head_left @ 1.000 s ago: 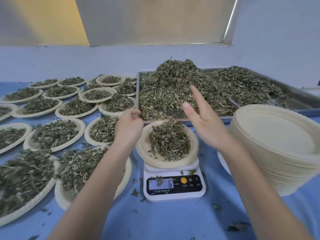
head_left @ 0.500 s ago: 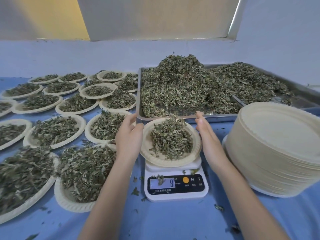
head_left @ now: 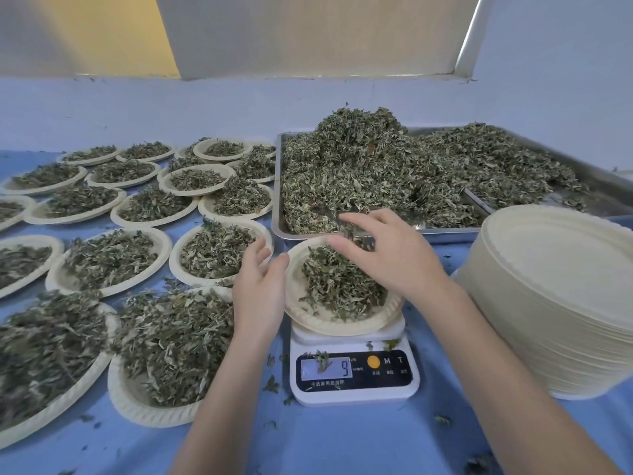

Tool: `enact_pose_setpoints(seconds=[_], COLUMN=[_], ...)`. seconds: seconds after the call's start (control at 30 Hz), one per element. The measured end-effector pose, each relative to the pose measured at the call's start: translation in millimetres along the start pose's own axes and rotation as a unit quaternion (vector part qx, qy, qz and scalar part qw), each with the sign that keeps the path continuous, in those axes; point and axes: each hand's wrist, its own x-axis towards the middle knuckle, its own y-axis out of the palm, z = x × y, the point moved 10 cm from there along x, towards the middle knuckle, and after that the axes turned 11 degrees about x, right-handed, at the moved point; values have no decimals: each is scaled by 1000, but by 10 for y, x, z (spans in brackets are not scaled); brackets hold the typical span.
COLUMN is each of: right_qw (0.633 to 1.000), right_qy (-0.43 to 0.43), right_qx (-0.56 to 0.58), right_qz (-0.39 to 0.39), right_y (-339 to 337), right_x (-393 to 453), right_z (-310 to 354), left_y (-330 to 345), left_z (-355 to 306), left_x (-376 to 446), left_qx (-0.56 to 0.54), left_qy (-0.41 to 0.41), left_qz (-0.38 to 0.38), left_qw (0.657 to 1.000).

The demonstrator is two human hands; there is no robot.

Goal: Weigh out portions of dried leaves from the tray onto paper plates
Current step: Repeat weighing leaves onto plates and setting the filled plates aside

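We hold our left hand (head_left: 260, 289) open against the left rim of the paper plate (head_left: 342, 323) on the white scale (head_left: 354, 375), fingers relaxed. Our right hand (head_left: 390, 252) hovers over the plate's far side with fingers spread and slightly curled above its dried leaves (head_left: 339, 286); we cannot tell whether it pinches any. The display shows 9. The metal tray (head_left: 284, 231) heaped with leaves sits just beyond. Filled plates (head_left: 109, 258) cover the blue counter (head_left: 342, 440) on the left; a stack of empty plates (head_left: 565, 303) stands at right.
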Motion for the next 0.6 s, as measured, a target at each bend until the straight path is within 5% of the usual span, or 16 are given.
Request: enact_pose_setpoints(seconds=[0.1,0.27,0.6], right_qw=[992,993,982], right_qy=[16,-57,-98], right_qx=[-111,-65,148], right_qz=[64,85,-59], right_y=[187,293,-382], right_x=[158,230,401], right_z=[49,213,432], left_y=[-28,-52,0], left_z=[15,22,35], left_x=[-17,-17,8], left_qx=[-4,-5,7], left_qy=[1,4,9], left_qz=[-5,-15,-10], left_qw=[1000,1000,1000])
